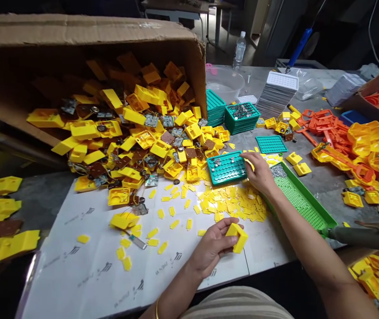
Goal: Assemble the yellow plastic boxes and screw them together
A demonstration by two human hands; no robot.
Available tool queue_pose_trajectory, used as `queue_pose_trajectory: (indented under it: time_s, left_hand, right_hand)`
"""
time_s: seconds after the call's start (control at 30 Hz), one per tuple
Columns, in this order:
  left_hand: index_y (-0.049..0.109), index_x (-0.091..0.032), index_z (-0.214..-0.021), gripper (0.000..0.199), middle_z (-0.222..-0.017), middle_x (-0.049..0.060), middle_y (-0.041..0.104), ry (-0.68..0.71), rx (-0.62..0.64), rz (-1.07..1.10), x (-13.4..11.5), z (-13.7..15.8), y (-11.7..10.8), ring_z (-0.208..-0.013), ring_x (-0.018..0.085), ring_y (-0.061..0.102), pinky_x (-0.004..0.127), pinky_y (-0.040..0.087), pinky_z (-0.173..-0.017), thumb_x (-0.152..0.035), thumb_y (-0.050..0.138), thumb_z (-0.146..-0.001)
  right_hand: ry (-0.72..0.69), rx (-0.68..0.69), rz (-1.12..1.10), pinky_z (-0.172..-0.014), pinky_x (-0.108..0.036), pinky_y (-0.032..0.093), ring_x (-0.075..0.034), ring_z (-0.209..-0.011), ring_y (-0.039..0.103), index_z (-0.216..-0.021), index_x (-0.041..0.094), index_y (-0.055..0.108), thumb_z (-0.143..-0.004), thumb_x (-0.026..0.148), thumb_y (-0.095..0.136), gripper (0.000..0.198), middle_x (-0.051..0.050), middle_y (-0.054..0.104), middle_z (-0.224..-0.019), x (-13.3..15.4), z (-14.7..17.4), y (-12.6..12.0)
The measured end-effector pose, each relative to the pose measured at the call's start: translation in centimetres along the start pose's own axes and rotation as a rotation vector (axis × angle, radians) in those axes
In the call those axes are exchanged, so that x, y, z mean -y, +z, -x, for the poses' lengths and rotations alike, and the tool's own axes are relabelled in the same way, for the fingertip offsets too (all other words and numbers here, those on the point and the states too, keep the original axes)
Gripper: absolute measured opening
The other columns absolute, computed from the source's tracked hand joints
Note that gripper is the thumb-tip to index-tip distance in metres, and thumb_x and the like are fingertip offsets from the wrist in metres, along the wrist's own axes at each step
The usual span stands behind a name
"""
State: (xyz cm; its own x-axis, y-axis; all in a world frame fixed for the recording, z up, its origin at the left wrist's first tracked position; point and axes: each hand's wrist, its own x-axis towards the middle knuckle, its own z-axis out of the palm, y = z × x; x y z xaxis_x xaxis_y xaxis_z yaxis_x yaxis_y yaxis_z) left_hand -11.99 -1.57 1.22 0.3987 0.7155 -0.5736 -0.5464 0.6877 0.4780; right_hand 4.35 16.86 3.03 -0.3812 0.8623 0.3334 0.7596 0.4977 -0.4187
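A small yellow plastic casing [239,238] is gripped between the thumb and fingers of my left hand [212,249], above the front of the white-covered table. My right hand [259,172] reaches to the upper right corner of a teal tray [226,173]. Its fingertips are pinched together there; whether they hold a cell or the tray's edge is hidden. Several silver button cells [216,165] sit in the tray's round pockets. Just below the tray spreads a heap of flat yellow plastic tabs [232,203].
A large cardboard box [189,37] on its side spills yellow casings with circuit boards. Behind stand stacked teal trays [241,122] and white trays [272,95]. A green basket [304,199] lies by my right forearm, orange parts [329,128] beyond it. A metal-bladed tool [138,240] lies left.
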Motion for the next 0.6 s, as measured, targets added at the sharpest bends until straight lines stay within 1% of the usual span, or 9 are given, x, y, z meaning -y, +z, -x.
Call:
queue_pose_trajectory:
  time_s: [0.07,0.13,0.27,0.37,0.47,0.6]
  left_hand:
    - [0.064,-0.02,-0.106,0.05,-0.109,0.004,0.066,0.0,-0.009,-0.005,0.0,0.0,0.0,-0.083,0.01,0.062,0.021,0.049,-0.07,-0.024,0.086,-0.061]
    - [0.064,-0.02,-0.106,0.05,-0.11,0.004,0.066,-0.001,-0.02,-0.01,0.0,0.0,0.1,-0.082,0.01,0.062,0.021,0.048,-0.069,-0.024,0.085,-0.061]
    - [0.064,-0.019,-0.105,0.05,-0.109,0.005,0.066,-0.011,-0.033,0.003,-0.1,0.0,0.2,-0.082,0.011,0.062,0.021,0.048,-0.069,-0.023,0.086,-0.06]
    - [0.064,-0.019,-0.105,0.051,-0.106,0.005,0.066,-0.015,-0.039,0.018,-0.2,0.1,0.1,-0.082,0.011,0.062,0.021,0.048,-0.07,-0.023,0.086,-0.059]
    - [0.065,-0.019,-0.104,0.05,-0.105,0.004,0.066,-0.009,-0.048,0.011,-0.3,0.2,-0.1,-0.082,0.011,0.061,0.02,0.047,-0.069,-0.023,0.086,-0.059]
    - [0.064,-0.019,-0.105,0.051,-0.104,0.004,0.065,-0.002,-0.045,0.007,-0.3,0.2,-0.2,-0.082,0.011,0.061,0.02,0.047,-0.069,-0.023,0.086,-0.059]
  right_hand:
    - [0.045,-0.024,0.009,-0.091,-0.042,0.048,-0.025,-0.101,0.062,-0.116,0.022,0.067,-0.093,0.021,0.04,0.036,-0.01,0.069,-0.107,-0.4,-0.7,-0.1]
    - [0.077,-0.005,0.034,-0.086,-0.041,0.048,-0.026,-0.096,0.062,-0.113,0.021,0.07,-0.093,0.024,0.042,0.034,-0.01,0.07,-0.1,-0.4,-1.6,0.0]
    - [0.085,0.093,0.07,-0.08,-0.037,0.047,-0.026,-0.095,0.061,-0.11,0.023,0.072,-0.091,0.026,0.05,0.03,-0.009,0.07,-0.097,0.2,-3.0,0.8]
    - [0.059,0.177,0.08,-0.079,-0.033,0.046,-0.024,-0.094,0.061,-0.105,0.025,0.074,-0.089,0.025,0.055,0.025,-0.007,0.07,-0.098,0.5,-3.7,1.1]
    - [0.05,0.23,0.078,-0.077,-0.031,0.045,-0.021,-0.089,0.062,-0.098,0.022,0.074,-0.088,0.022,0.056,0.021,-0.007,0.069,-0.096,0.4,-4.2,0.9]
    - [0.029,0.293,0.07,-0.071,-0.029,0.044,-0.02,-0.08,0.062,-0.089,0.018,0.074,-0.084,0.017,0.058,0.017,-0.008,0.069,-0.093,0.2,-4.6,0.0]
